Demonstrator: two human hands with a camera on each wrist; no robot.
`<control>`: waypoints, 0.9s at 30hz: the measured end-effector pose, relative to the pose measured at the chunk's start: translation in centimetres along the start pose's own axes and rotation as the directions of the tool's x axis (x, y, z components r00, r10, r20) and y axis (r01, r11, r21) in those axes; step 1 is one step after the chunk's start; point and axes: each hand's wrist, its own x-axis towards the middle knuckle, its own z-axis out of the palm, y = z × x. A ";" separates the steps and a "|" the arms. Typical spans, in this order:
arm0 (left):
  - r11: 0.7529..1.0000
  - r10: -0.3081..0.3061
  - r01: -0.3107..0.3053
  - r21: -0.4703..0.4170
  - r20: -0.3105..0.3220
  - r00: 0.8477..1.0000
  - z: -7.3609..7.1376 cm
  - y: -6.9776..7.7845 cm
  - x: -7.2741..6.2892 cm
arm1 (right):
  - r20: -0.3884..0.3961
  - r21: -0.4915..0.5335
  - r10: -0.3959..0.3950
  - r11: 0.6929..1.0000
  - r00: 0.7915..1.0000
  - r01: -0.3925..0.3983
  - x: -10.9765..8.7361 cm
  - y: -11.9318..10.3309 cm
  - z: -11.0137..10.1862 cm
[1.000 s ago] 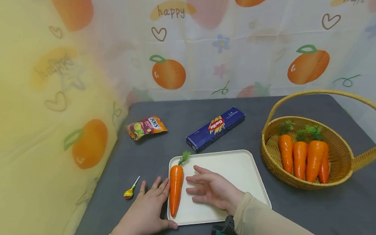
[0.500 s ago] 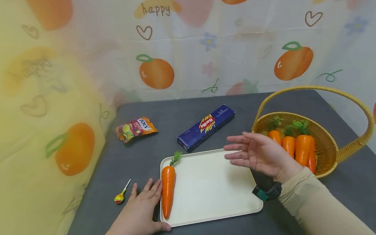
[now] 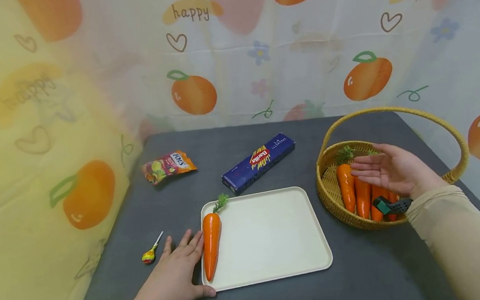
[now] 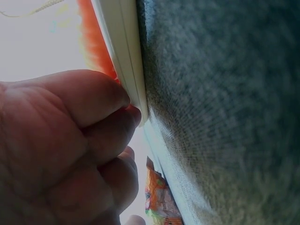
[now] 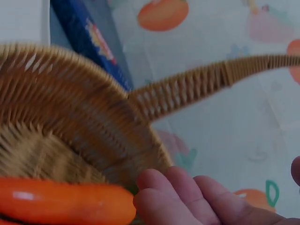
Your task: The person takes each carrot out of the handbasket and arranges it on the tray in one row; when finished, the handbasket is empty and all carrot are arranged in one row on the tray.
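Observation:
In the head view a carrot (image 3: 212, 245) with a green top lies along the left side of a cream tray (image 3: 270, 235). My left hand (image 3: 175, 271) rests at that tray's left edge, fingers spread and straight; the left wrist view shows its fingertips against the tray's rim (image 4: 126, 61). Over a wicker basket (image 3: 329, 199) at the right hovers my right hand (image 3: 398, 168), its fingers extended and holding nothing. Several carrots (image 3: 346, 187) lie inside, partly hidden by this hand. From the right wrist, the fingers appear beside the end of one carrot (image 5: 65, 201).
Behind the tray lies a blue spaghetti box (image 3: 258, 162). A candy bag (image 3: 168, 166) is at the back left of the grey table (image 3: 273, 294), and a lollipop (image 3: 150, 253) lies left of my left hand. The basket's tall handle (image 3: 398, 109) arches up.
My right hand has moved right, from over the tray to above the basket. The left hand stays at the tray's edge, and the carrot on the tray stays put. The head view has shifted slightly.

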 end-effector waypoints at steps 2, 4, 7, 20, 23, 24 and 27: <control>1.000 -0.005 0.005 0.001 0.005 1.000 0.0 0.0 0.1 | -0.024 -0.024 0.026 0.999 0.999 -0.027 0.1 -0.1 -0.7; 1.000 -0.006 0.006 0.004 0.010 1.000 0.0 -0.1 0.1 | -0.050 -0.025 0.049 0.998 0.998 -0.050 0.1 0.0 -1.3; 1.000 -0.007 0.007 0.006 0.015 1.000 0.0 -0.1 0.1 | -0.065 -0.050 0.064 0.996 0.996 -0.067 0.2 0.2 -1.8; 1.000 -0.006 0.006 0.009 0.015 1.000 -0.1 0.0 0.1 | -0.219 -0.333 0.067 0.933 0.973 -0.139 2.2 0.9 -0.6; 1.000 -0.007 0.007 0.010 0.019 1.000 -0.1 0.0 0.1 | -0.229 -0.343 0.066 0.928 0.971 -0.144 2.8 1.2 -0.3; 1.000 -0.009 0.009 0.008 0.022 1.000 -0.1 0.0 0.1 | -0.228 -0.346 0.066 0.927 0.971 -0.144 3.0 1.3 -0.3; 1.000 -0.012 0.012 0.006 0.026 1.000 -0.1 -0.1 0.2 | -0.222 -0.348 0.072 0.926 0.972 -0.148 3.6 1.5 -0.2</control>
